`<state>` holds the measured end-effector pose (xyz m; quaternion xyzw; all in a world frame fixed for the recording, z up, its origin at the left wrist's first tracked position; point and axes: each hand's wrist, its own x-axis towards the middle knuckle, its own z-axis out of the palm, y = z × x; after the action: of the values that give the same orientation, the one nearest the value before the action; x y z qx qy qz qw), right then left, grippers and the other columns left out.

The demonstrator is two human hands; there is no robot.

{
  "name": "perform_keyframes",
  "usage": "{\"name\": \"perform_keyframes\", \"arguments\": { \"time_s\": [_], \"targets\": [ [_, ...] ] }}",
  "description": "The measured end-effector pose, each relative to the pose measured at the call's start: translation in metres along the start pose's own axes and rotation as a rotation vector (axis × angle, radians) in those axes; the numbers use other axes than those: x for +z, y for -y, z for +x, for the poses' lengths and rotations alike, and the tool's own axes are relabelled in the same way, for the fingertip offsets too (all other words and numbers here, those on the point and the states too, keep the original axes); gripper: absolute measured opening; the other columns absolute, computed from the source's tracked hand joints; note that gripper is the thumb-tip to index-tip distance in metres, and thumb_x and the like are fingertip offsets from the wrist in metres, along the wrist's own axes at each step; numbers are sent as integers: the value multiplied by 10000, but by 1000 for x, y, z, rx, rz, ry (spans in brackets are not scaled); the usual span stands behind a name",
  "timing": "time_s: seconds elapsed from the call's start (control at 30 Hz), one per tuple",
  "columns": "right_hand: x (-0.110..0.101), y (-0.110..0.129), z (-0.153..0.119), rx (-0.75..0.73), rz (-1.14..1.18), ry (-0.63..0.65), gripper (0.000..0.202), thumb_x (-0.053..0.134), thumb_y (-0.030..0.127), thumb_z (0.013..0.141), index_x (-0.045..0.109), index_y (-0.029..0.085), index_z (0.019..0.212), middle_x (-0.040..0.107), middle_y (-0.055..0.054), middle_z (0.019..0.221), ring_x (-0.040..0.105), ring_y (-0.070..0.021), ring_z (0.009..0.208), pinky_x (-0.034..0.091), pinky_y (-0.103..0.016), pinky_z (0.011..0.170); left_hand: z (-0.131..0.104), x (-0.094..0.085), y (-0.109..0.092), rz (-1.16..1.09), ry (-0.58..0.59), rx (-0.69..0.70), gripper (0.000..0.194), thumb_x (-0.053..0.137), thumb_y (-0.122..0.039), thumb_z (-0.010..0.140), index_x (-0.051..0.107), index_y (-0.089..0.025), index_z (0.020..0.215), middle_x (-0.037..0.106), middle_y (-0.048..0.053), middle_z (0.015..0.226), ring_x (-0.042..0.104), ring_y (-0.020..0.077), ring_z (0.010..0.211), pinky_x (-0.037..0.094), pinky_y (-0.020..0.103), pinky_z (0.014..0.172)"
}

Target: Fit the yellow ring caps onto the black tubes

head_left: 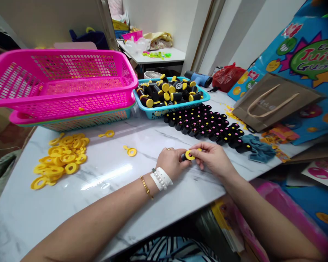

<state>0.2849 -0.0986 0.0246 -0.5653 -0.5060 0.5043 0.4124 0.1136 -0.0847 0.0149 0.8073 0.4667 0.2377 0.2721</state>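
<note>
My left hand (169, 161) grips a small black cylinder (183, 157) low over the table, its fingers wrapped round it. At the end of that cylinder, a yellow plastic ring (190, 155) is pinched by my right hand (215, 158). Whether the ring is seated on the cylinder or only touching it, I cannot tell. Two loose yellow rings with tabs, one nearer (131, 151) and one farther (109, 134), lie left of my hands. A heap of similar yellow rings (67, 154) spreads over the table's left side.
Rows of black pieces with pink or yellow centres (205, 123) stand behind my right hand. Beyond them, a blue basket (155, 113) holds black-and-yellow cylinders. Stacked pink baskets (98, 96) occupy the back left. A blue cloth (258, 148) and a brown paper bag (273, 103) are at right.
</note>
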Motion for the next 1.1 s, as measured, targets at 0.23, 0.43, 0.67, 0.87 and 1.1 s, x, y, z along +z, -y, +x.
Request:
{"name": "perform_keyframes", "arguments": {
  "time_s": [0.23, 0.43, 0.67, 0.87, 1.1],
  "targets": [
    [2, -3, -1, -22, 8, 22, 311, 757, 422, 749, 602, 157, 801, 579, 30, 473, 485, -85, 343, 385, -180, 340, 0, 0, 1, 3, 9, -10, 206, 655, -346, 783, 739, -276, 958, 653, -32, 612, 558, 143, 603, 354, 273, 641],
    [1, -3, -3, 28, 34, 88, 322, 725, 434, 771, 525, 186, 822, 586, 45, 458, 503, -113, 321, 428, -201, 318, -1, -7, -4, -70, 51, -51, 239, 627, -326, 775, 738, -238, 967, 668, -18, 623, 570, 141, 589, 359, 254, 591],
    [-3, 3, 5, 97, 11, 143, 345, 744, 437, 738, 509, 184, 746, 553, 57, 426, 485, -105, 303, 393, -182, 288, 0, -16, -10, -138, 117, -85, 328, 583, -450, 836, 729, -207, 1000, 692, 9, 678, 573, 140, 588, 367, 245, 556],
    [-4, 6, 0, 50, -29, 80, 332, 742, 439, 747, 528, 187, 768, 556, 53, 419, 472, -102, 306, 391, -182, 304, 1, -7, -5, -85, 123, -59, 259, 642, -316, 812, 723, -231, 1043, 708, 10, 719, 599, 148, 640, 394, 251, 607],
    [-5, 2, 1, 63, -40, 122, 327, 724, 439, 771, 504, 198, 784, 555, 56, 423, 496, -113, 328, 395, -189, 338, 1, -15, -11, -137, 157, -79, 284, 593, -388, 820, 736, -198, 974, 690, 6, 672, 565, 135, 575, 360, 243, 560]
  ]
}}
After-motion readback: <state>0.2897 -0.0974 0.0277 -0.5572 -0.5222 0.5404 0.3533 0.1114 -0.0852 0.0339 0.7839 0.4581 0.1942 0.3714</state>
